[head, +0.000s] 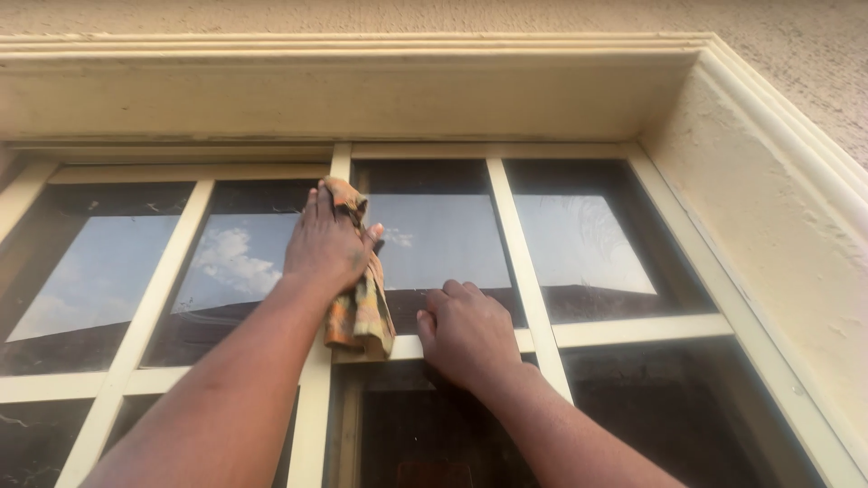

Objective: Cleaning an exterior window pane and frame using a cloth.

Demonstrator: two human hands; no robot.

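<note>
— What is that rag like?

— The cloth (360, 312) is orange and yellow with some green, and it looks checked. It is all crumpled up. The top part is pressed flat against the window frame (339, 167), and the rest hangs down loose.

— Where is the window frame?

— It is cream and stands upright between two dark glass panes. The glass shows blue sky and white clouds.

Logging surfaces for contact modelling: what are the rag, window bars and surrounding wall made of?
Rag: soft woven cloth, orange plaid, hangs in folds. Window bars: cream-painted, matte, probably wood; paint hides it. Wall: rough, grainy cream stucco or plaster.
</note>
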